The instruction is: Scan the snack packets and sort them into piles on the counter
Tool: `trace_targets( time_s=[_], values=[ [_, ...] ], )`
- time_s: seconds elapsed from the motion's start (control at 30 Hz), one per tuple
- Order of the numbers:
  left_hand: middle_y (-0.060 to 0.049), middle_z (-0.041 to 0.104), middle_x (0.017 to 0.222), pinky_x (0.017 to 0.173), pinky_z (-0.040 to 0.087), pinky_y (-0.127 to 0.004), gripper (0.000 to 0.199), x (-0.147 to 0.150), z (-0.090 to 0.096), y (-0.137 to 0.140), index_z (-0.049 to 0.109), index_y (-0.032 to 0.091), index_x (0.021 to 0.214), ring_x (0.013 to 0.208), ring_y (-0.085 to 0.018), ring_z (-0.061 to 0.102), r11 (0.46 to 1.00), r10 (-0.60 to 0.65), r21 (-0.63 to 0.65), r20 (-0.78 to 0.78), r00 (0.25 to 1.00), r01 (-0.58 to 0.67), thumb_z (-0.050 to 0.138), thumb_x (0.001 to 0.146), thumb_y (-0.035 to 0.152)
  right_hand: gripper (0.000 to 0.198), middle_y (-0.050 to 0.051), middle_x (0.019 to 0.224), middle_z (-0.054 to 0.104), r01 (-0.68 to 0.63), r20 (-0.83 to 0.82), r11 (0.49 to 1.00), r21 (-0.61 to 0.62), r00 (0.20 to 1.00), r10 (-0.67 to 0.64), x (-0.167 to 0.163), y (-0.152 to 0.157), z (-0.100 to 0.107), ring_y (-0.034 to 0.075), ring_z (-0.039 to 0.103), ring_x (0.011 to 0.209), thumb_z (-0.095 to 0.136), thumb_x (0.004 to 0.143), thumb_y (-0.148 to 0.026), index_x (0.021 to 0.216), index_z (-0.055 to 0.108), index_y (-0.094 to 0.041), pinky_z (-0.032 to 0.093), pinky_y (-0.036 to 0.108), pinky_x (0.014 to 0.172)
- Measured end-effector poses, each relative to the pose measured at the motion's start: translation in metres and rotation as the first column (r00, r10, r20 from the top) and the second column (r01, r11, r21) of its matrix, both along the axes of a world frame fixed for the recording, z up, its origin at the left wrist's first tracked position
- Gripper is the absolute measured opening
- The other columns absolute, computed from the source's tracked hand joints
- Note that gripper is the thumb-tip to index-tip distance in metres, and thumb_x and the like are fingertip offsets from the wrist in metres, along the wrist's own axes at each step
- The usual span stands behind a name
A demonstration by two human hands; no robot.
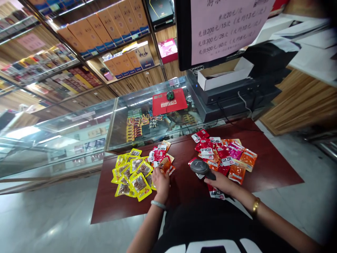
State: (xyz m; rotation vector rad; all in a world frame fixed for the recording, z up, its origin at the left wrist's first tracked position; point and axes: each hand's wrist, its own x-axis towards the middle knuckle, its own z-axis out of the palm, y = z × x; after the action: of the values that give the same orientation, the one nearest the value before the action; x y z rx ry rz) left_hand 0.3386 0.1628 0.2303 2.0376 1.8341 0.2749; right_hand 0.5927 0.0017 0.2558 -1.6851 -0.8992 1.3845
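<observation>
1. Scanner point(199, 166) of dark grey colour, with handle wrapped firmly by right hand point(219, 182), and with head above the left side of the mixed heap point(223, 151).
2. Orange packet point(165, 164) in left hand point(161, 181), pinched by the fingertips at its near side, over the left half of the desk point(181, 186).
3. Near the left edge of the desk, yellow packets point(141, 186) with brown content, loosely overlapping each other.
4. Just beyond left hand, toward the far edge, red-and-white packets point(159, 153), very close to the yellow ones.
5. On the right half, the mixed heap of red, orange and magenta packets, spread from the far edge toward the near edge, well apart from the right corner.
6. Beyond the far edge, glass case point(118, 137) with red mouse pad point(160, 105) and dark mouse point(170, 95) on top; farther right, monitor with pink paper sheet point(221, 28).
7. On left wrist, pale bangle point(158, 205); on right forearm, gold bracelet point(256, 206).
</observation>
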Motion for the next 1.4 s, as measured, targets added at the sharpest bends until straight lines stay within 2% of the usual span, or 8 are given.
trace_targets(
  time_s=[0.2,0.37,0.63,0.9,1.07,1.17,1.27,1.4],
  values=[
    [-0.016,0.041,0.145,0.110,0.029,-0.048,0.061,0.056,0.002,-0.011,0.044,0.020,0.139,0.135,-0.033,0.035,0.930,-0.337,0.097,-0.159,0.928,0.355,0.061,0.083,0.036,0.050,0.011,0.108,0.075,0.100,0.049,0.992,-0.083,0.994,-0.096,0.011,-0.008,0.002,0.035,0.067,0.104,0.069,0.073,-0.046,0.112,0.067,-0.016,0.048,0.048,0.096],
    [-0.014,0.039,0.150,0.112,0.026,-0.048,0.074,0.102,-0.012,-0.025,0.040,0.021,0.145,0.137,-0.034,0.031,0.801,-0.584,0.038,-0.175,0.793,0.598,0.063,0.080,0.047,0.056,0.014,0.114,0.073,0.147,0.074,0.987,-0.061,0.987,-0.142,0.012,-0.012,0.004,0.035,0.066,0.108,0.068,0.073,-0.047,0.117,0.064,-0.013,0.046,0.048,0.098],
    [-0.016,0.043,0.143,0.107,0.027,-0.047,0.064,0.121,-0.027,-0.011,0.050,0.019,0.135,0.130,-0.035,0.035,0.708,-0.705,-0.146,-0.198,0.681,0.691,0.065,0.077,0.044,0.055,0.014,0.109,0.074,0.163,0.106,0.983,-0.079,0.982,-0.154,0.012,-0.016,0.002,0.035,0.067,0.103,0.067,0.072,-0.048,0.114,0.065,-0.013,0.049,0.047,0.094],
    [-0.010,0.060,0.111,0.096,0.034,-0.044,0.025,0.077,-0.018,0.031,0.066,0.021,0.091,0.112,-0.030,0.048,0.827,-0.558,-0.229,-0.223,0.800,0.513,0.068,0.078,0.042,0.054,0.014,0.108,0.075,0.162,0.092,0.980,-0.112,0.984,-0.152,0.011,-0.015,-0.005,0.036,0.068,0.102,0.067,0.073,-0.049,0.113,0.065,-0.013,0.050,0.049,0.092],
    [-0.002,0.061,0.082,0.078,0.041,-0.031,0.015,0.061,-0.017,0.039,0.056,0.021,0.085,0.085,-0.019,0.057,0.900,-0.311,-0.269,0.152,0.938,0.342,0.061,0.083,0.035,0.052,0.012,0.111,0.074,0.110,0.046,0.993,-0.053,0.993,-0.107,0.010,-0.010,-0.005,0.034,0.066,0.106,0.070,0.073,-0.047,0.114,0.067,-0.015,0.048,0.049,0.097],
    [0.003,0.056,0.071,0.065,0.043,-0.024,0.017,0.063,-0.023,0.035,0.049,0.020,0.085,0.066,-0.013,0.055,0.871,-0.036,-0.417,0.471,0.881,0.258,0.061,0.081,0.033,0.051,0.011,0.115,0.073,0.031,0.010,0.999,-0.014,0.999,-0.031,0.007,-0.002,0.001,0.034,0.064,0.109,0.071,0.074,-0.045,0.117,0.066,-0.017,0.047,0.049,0.099],
    [0.001,0.060,0.077,0.058,0.046,-0.024,0.026,0.067,-0.029,0.028,0.048,0.020,0.089,0.064,-0.013,0.058,0.753,0.240,-0.602,0.628,0.740,0.267,0.064,0.078,0.038,0.053,0.010,0.116,0.072,-0.035,0.001,0.999,0.021,0.999,0.035,0.002,0.007,0.007,0.034,0.063,0.109,0.072,0.075,-0.045,0.120,0.065,-0.018,0.046,0.050,0.100],
    [-0.007,0.066,0.093,0.059,0.049,-0.026,0.037,0.069,-0.032,0.022,0.053,0.019,0.099,0.071,-0.015,0.063,0.702,0.333,-0.630,0.703,0.628,0.333,0.071,0.069,0.031,0.058,0.013,0.123,0.068,-0.090,-0.030,0.991,0.097,0.995,0.093,-0.007,0.017,0.007,0.033,0.060,0.116,0.070,0.077,-0.045,0.126,0.062,-0.015,0.040,0.050,0.106]
  ],
)
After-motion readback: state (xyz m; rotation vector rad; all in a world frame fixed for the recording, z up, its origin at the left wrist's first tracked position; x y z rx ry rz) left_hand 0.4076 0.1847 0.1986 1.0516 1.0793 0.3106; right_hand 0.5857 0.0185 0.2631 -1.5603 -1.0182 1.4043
